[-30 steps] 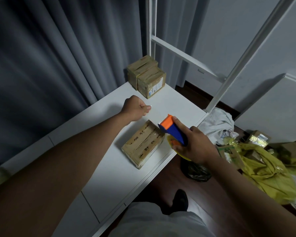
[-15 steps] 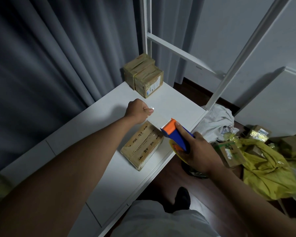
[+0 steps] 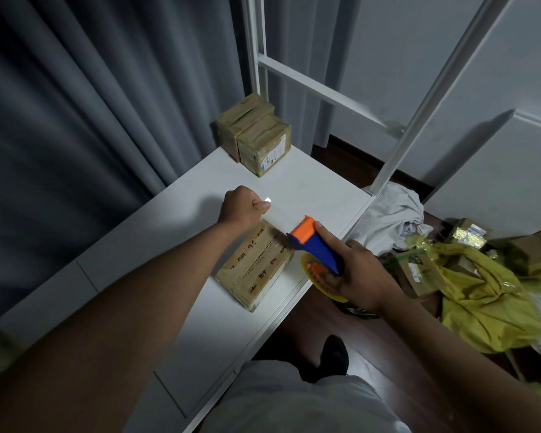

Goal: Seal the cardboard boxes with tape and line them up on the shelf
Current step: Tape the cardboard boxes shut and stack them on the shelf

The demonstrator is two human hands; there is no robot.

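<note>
White shelf (image 3: pixel 175 245) as landmark. Two taped boxes (image 3: pixel 256 137) at far corner of it, touching, lined up. Flat cardboard box (image 3: pixel 256 264) lying near front edge, long axis diagonal, pointing from near-left toward far-right. Probably light and stiff; best held by the long sides, tape surface likely slick. Right hand (image 3: pixel 356 276) wrapped round tape dispenser (image 3: pixel 317 245), nose at box's far-right end. Left hand (image 3: pixel 242 207) above box's far end, pinching clear tape end (image 3: pixel 267 200).
</note>
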